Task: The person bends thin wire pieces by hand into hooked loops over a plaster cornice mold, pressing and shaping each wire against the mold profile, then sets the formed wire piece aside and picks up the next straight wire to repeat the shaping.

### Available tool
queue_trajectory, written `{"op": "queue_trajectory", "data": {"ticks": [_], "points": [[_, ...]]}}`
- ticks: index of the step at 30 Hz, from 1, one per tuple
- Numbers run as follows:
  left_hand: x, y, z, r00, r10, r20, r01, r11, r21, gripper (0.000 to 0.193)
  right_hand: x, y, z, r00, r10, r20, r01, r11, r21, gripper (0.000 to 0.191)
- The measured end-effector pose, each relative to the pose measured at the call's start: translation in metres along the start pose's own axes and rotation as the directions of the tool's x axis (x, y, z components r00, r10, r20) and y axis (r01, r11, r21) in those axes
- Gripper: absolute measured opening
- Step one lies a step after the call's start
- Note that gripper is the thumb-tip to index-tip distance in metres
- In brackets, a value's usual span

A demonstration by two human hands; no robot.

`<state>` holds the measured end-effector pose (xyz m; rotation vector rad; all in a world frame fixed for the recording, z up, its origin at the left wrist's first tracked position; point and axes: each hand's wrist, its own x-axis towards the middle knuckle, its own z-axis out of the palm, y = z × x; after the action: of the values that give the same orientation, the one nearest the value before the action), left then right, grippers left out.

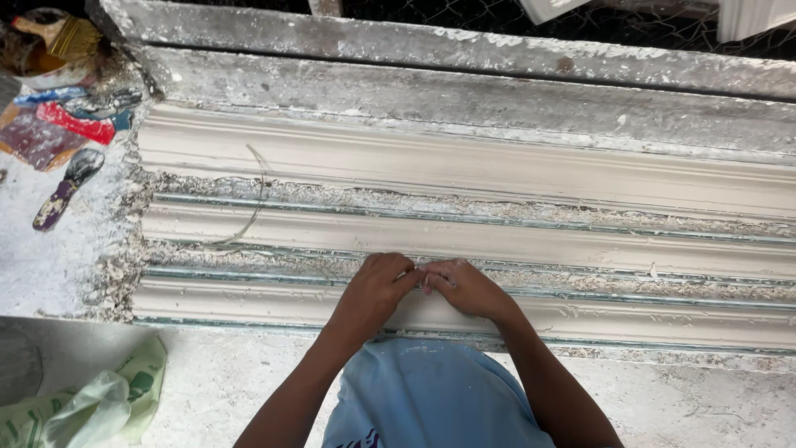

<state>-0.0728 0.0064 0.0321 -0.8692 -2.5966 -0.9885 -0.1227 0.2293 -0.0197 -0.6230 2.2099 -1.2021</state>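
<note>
top: light blue shirt (431, 394) | print: dark marking near hem | arms: bare, no sleeves visible

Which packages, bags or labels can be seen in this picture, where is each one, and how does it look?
Plastic bag: bottom left, on the floor, crumpled, pale with green print.
Flat packets: upper left, on the dusty table, red, blue and dark red, overlapping.
No signs or screens show.
Both hands, left hand and right hand, touch the plaster moulding, away from these.

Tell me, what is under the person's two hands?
Under the left hand and right hand lies a long pale plaster moulding with crumbly grey ridges. What the fingertips pinch is covered by the hands.
</note>
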Motion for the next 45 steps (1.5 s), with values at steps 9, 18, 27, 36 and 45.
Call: {"op": "queue_trajectory", "data": {"ticks": [9, 18, 27, 36, 45], "points": [[0.019, -0.002, 0.027, 0.833, -0.464, -0.302, 0.365, 0.87, -0.332, 0.01, -0.002, 0.013, -0.036, 0.93, 0.279, -0.24, 0.01, 0.633, 0.774, 0.045], [0.029, 0.018, 0.072, 0.715, -0.682, -0.158, 0.467, 0.633, -0.617, 0.016, 0.013, 0.004, 0.03, 0.933, 0.134, -0.335, 0.171, 0.652, 0.739, 0.043], [0.017, 0.01, 0.059, 0.924, -0.352, -0.15, 0.317, 0.924, -0.214, 0.009, 0.014, 0.038, 0.029, 0.898, 0.182, -0.401, 0.207, 0.63, 0.749, 0.039], [0.023, 0.024, 0.013, 0.953, 0.243, -0.182, -0.207, 0.959, 0.196, 0.029, -0.003, 0.035, -0.017, 0.997, 0.07, -0.022, -0.044, 0.815, 0.578, 0.029], [0.029, 0.022, 0.011, 0.83, 0.544, -0.121, -0.525, 0.836, 0.157, 0.012, -0.021, 0.049, -0.043, 0.906, -0.031, 0.422, -0.052, 0.982, 0.183, 0.023]]}}
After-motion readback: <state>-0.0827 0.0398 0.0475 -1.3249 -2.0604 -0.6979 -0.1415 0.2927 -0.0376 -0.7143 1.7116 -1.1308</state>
